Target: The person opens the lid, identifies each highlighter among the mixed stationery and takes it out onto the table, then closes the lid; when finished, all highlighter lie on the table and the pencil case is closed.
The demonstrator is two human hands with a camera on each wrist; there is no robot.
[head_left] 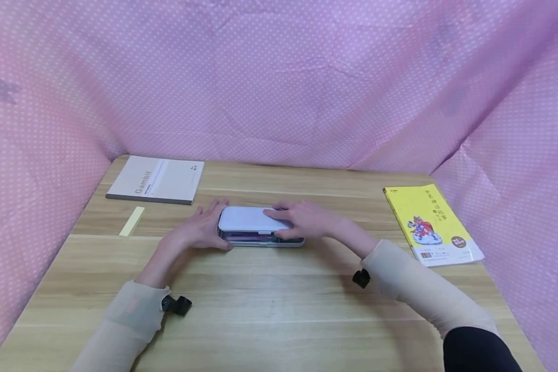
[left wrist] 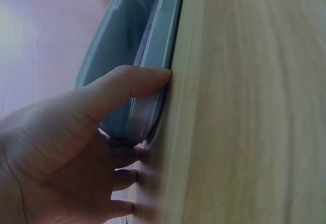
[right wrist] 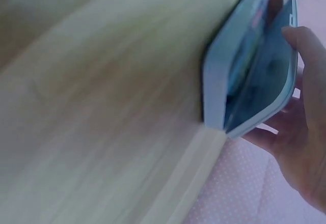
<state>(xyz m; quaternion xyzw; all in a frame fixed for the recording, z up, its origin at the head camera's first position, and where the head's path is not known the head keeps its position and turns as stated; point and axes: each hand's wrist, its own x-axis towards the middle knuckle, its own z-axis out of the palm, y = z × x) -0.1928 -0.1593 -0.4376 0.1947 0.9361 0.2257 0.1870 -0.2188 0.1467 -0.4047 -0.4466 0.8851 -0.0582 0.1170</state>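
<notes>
Lid (head_left: 244, 218) ajar, my fingers at each end.
The case (right wrist: 216, 81) lies at twelve on the table (head_left: 269, 310), long axis nine to three, both hands equally near: the fingers of my left hand (head_left: 202, 228), spread wide, grip its nine o'clock end; those of my right hand (head_left: 309, 219), held narrower, pinch the lid toward three. Beyond, a yellow book (head_left: 430, 222) sits at two, a notebook (head_left: 158, 178) at eleven.
</notes>
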